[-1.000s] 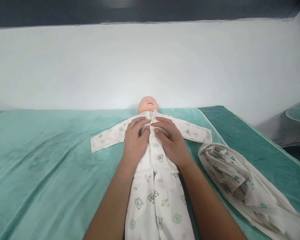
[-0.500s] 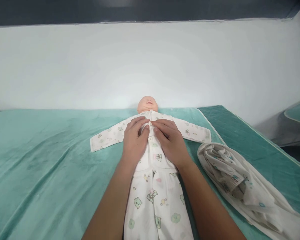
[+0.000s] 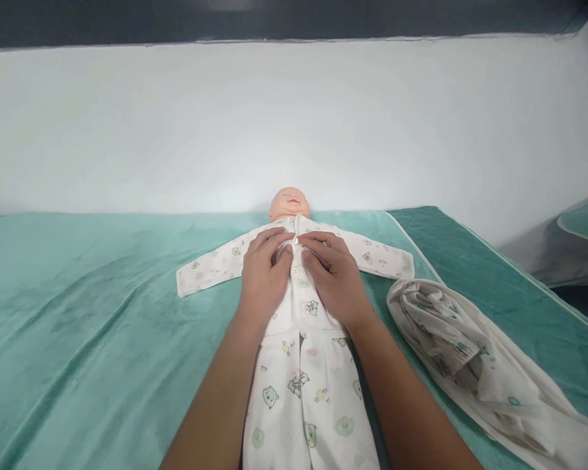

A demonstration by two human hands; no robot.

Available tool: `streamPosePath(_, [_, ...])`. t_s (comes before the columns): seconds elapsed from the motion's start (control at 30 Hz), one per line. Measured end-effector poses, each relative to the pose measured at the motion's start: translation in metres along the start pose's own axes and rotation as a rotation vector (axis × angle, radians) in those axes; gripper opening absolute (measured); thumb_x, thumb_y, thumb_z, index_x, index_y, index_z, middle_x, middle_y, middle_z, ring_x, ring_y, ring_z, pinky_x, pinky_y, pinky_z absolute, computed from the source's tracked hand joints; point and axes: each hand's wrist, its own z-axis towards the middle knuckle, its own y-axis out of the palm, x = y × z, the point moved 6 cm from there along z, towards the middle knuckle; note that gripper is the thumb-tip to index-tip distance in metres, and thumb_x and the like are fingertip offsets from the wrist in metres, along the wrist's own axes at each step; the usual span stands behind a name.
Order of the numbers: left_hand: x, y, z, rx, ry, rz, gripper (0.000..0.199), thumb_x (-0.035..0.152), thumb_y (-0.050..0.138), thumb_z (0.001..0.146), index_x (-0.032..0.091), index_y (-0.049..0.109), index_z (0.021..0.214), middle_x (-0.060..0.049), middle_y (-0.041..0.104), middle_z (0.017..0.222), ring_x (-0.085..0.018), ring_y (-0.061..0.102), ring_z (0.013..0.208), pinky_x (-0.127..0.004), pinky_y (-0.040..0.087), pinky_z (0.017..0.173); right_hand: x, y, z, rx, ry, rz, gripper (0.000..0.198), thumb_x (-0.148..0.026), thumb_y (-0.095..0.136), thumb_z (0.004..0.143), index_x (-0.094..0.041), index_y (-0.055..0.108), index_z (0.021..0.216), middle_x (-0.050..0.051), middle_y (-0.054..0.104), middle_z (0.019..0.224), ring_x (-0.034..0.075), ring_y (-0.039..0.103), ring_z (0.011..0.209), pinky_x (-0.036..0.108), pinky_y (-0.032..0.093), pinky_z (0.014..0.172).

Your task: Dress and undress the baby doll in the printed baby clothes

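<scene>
A baby doll (image 3: 289, 203) lies on its back, dressed in a white printed baby shirt (image 3: 311, 307) and matching trousers (image 3: 323, 405). Both its sleeves stretch out sideways. On the left half of the chest my left hand (image 3: 267, 267) is closed, its fingertips gripping the shirt's front edge. My right hand (image 3: 333, 271) pinches the other side of the same opening. Between the fingertips shows the upper button (image 3: 296, 241); whether it sits through its hole I cannot tell. A second button (image 3: 295, 270) shows lower on the front.
Under the doll spreads a wrinkled green cloth (image 3: 102, 313) over the bed. A bundled white printed cloth (image 3: 475, 365) lies at the right, close to the doll's sleeve. Behind the head rises a white wall (image 3: 294, 117).
My fingertips have shifted very slightly at the upper button, which now shows more plainly. The doll, its clothes and the cloth bundle stay in place.
</scene>
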Motion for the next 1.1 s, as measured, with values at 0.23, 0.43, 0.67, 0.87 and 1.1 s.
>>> streamPosePath(0.23, [-0.001, 0.000, 0.001, 0.006, -0.015, 0.006, 0.028, 0.023, 0.051, 0.090, 0.026, 0.073, 0.108, -0.002, 0.062, 0.131, -0.020, 0.054, 0.126, -0.038, 0.042, 0.111, -0.008, 0.001, -0.002, -0.014, -0.111, -0.166, 0.032, -0.025, 0.047, 0.095, -0.027, 0.072, 0.116, 0.005, 0.066, 0.122, 0.025, 0.052, 0.119, 0.046, 0.044, 0.105])
streamPosePath(0.43, [-0.002, 0.000, 0.000, 0.004, -0.021, 0.015, 0.029, 0.024, 0.051, 0.090, 0.027, 0.074, 0.107, -0.002, 0.062, 0.131, -0.020, 0.055, 0.125, -0.038, 0.042, 0.110, -0.011, 0.005, -0.002, -0.070, -0.110, -0.258, 0.032, -0.027, 0.044, 0.097, -0.028, 0.072, 0.113, 0.004, 0.064, 0.127, 0.029, 0.050, 0.122, 0.051, 0.045, 0.102])
streamPosePath(0.67, [-0.002, 0.001, 0.001, -0.003, -0.016, 0.024, 0.030, 0.022, 0.049, 0.090, 0.027, 0.075, 0.106, -0.002, 0.062, 0.131, -0.021, 0.055, 0.125, -0.040, 0.041, 0.111, -0.009, 0.006, -0.001, -0.169, -0.089, -0.264, 0.034, -0.030, 0.043, 0.097, -0.028, 0.071, 0.117, 0.004, 0.060, 0.136, 0.030, 0.046, 0.129, 0.055, 0.040, 0.107])
streamPosePath(0.87, [-0.002, 0.000, 0.001, -0.005, -0.013, 0.037, 0.031, 0.022, 0.047, 0.091, 0.027, 0.075, 0.104, -0.001, 0.062, 0.131, -0.021, 0.054, 0.126, -0.040, 0.040, 0.111, -0.004, 0.007, 0.000, -0.159, -0.010, -0.120, 0.028, -0.028, 0.049, 0.094, -0.032, 0.075, 0.102, 0.001, 0.060, 0.136, 0.028, 0.043, 0.133, 0.055, 0.036, 0.111])
streamPosePath(1.1, [0.000, 0.000, 0.000, -0.004, -0.015, 0.022, 0.028, 0.022, 0.050, 0.090, 0.029, 0.076, 0.099, 0.000, 0.062, 0.130, -0.021, 0.055, 0.125, -0.041, 0.040, 0.111, 0.012, 0.002, 0.001, 0.006, 0.182, 0.211, 0.018, -0.030, 0.058, 0.088, -0.029, 0.076, 0.092, 0.002, 0.066, 0.125, 0.022, 0.055, 0.123, 0.045, 0.039, 0.111])
